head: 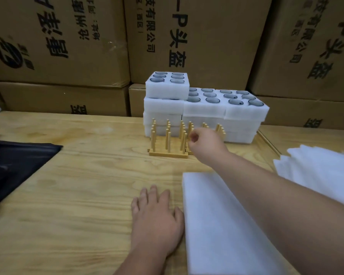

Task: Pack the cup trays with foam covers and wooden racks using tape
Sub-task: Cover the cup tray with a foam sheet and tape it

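Observation:
White foam cup trays with dark glass cups in their holes are stacked at the back of the wooden table; one smaller tray sits on top at the left. In front of them stand wooden peg racks. My right hand reaches over the right-hand rack, its fingers curled among the pegs; whether it grips a peg is hidden. My left hand lies flat and open on the table. Beside it, under my right forearm, lies a flat white foam cover.
A pile of thin white foam sheets lies at the right edge. A black plastic bag covers the table's left side. Large printed cardboard boxes form a wall behind the table.

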Demonstrator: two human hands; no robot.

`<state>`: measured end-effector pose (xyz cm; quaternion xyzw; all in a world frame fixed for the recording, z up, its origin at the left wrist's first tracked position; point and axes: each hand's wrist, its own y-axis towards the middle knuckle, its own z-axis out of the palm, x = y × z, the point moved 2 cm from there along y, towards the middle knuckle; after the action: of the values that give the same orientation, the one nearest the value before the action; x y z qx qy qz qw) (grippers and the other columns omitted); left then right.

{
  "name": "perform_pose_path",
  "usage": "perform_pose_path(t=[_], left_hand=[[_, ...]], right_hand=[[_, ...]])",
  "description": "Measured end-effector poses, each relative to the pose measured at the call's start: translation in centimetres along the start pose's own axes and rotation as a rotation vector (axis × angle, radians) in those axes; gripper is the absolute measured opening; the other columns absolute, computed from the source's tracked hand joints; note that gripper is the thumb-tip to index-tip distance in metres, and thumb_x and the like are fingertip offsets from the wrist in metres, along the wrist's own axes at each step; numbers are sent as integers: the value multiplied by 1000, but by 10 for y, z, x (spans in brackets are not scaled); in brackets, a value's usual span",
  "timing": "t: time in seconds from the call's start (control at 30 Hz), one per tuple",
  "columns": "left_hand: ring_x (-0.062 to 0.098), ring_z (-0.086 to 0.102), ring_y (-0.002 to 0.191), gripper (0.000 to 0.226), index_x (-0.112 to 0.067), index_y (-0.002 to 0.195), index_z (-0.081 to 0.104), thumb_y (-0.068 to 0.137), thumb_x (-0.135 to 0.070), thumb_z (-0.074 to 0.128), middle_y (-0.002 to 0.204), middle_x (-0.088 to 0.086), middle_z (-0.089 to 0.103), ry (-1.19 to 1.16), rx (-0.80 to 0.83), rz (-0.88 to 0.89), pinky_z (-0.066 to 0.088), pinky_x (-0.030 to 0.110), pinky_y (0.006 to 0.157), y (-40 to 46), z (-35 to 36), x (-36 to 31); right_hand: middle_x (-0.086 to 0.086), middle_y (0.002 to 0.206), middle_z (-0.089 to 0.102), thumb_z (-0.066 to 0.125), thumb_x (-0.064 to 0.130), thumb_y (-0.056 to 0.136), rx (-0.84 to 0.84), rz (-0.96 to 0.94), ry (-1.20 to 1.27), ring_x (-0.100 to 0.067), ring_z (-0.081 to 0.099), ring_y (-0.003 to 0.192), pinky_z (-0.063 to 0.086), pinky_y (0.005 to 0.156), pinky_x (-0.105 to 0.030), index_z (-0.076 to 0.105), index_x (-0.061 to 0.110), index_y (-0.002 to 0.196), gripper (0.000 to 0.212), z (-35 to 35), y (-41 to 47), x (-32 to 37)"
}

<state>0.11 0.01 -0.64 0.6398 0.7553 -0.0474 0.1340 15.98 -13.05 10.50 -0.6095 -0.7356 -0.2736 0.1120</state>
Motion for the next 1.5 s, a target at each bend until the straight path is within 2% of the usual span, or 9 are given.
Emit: perform_pose_path(t=[0.2, 0.4, 0.5, 0.6, 0.77, 1.03, 1.2, 1.43, 1.5], left_hand=[[26, 10, 153, 70, -34, 151, 34, 85, -56, 25, 166, 2, 20, -6, -10, -8, 5, 48, 122, 1, 2, 1], [26, 9, 153, 69, -34, 150, 34, 85, -55, 26, 166, 3, 20, -22, -11, -12, 3, 48, 123, 1, 2, 0], [26, 7, 153, 68, -34, 150, 34, 86, -55, 28, 166, 3, 19, -33, -9, -13, 2, 49, 123, 1, 1, 0], [25, 5, 153, 67, -34, 150, 33, 87, -54, 28, 167, 3, 17, -39, -8, -9, 1, 48, 123, 0, 0, 0], [25, 4, 154, 66, -34, 151, 33, 88, -55, 29, 167, 3, 16, -42, -4, -12, 0, 48, 123, 0, 0, 0], [26, 5, 154, 66, -33, 152, 33, 89, -54, 28, 167, 3, 16, -57, 13, -12, 0, 48, 123, 0, 0, 1], [26, 7, 154, 65, -33, 152, 34, 90, -54, 30, 167, 3, 18, -70, 17, -13, 3, 47, 123, -1, -1, 1], [26, 10, 153, 64, -33, 152, 36, 91, -53, 31, 166, 2, 21, -87, 17, -12, 6, 47, 123, -2, -5, 0], [26, 11, 153, 63, -33, 152, 36, 92, -53, 32, 166, 2, 21, -84, 15, -12, 6, 47, 123, -3, -5, 0]], right_hand=[[1, 119, 69, 54, 18, 91, 77, -47, -78, -28, 63, 110, 52, 85, -33, 67, 24, 125, 37, 28, 27, 23], [-6, 113, 66, 50, 8, 95, 107, -53, -97, -29, 61, 93, 49, 70, -32, 64, 19, 127, 37, 47, 40, 41], [-4, 94, 60, 48, 0, 93, 122, -44, -146, -28, 58, 88, 34, 55, -28, 62, 18, 101, 24, 55, 41, 44], [-3, 82, 56, 47, -3, 91, 92, -11, -134, -26, 55, 77, 31, 50, -28, 56, 17, 87, 22, 57, 41, 45], [-5, 87, 62, 49, -1, 91, 93, -12, -147, -28, 57, 80, 40, 64, -30, 64, 15, 95, 22, 52, 41, 48], [2, 96, 66, 52, 13, 92, 37, -115, -178, -27, 62, 89, 40, 59, -29, 63, 29, 96, 20, -3, 29, 73], [7, 98, 69, 59, 27, 94, -24, -189, -135, -21, 64, 93, 56, 79, -37, 64, 32, 97, 7, -53, 9, 81], [4, 70, 72, 73, 34, 89, -28, -63, 173, -7, 62, 58, 48, 47, -20, 69, 21, 79, 17, -103, -50, 47], [-1, 74, 75, 75, 34, 87, -30, 24, 312, -9, 62, 60, 46, 48, -21, 71, 18, 79, 18, -112, -70, 30]])
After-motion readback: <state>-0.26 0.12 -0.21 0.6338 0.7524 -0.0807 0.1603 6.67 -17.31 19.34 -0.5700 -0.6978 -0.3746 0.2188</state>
